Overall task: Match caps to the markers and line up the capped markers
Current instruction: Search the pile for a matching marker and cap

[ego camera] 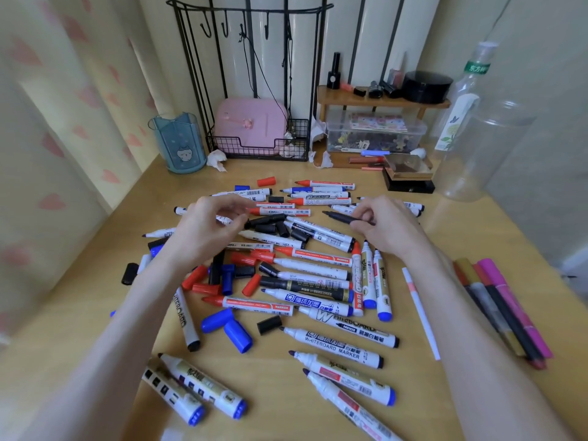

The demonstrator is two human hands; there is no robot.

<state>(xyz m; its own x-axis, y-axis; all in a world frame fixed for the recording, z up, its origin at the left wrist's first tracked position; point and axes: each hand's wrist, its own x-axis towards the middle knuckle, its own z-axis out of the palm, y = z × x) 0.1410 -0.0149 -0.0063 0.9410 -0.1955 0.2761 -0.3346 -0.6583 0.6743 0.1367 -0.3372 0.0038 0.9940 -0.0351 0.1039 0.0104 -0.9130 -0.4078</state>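
Markers (305, 291) lay strewn uncapped across the wooden table (477, 237), with loose caps (237, 337) in red, blue and black mixed among them. The right hand (385, 227) pinched a black marker (340, 217) by its barrel, its bare tip pointing left, just above the heap. The left hand (206, 227) hovered over the pile with thumb and fingers loosely curled and parted, holding nothing, close to a cluster of black caps (270, 229). Several capped coloured pens (506, 310) lay side by side near the table's right edge.
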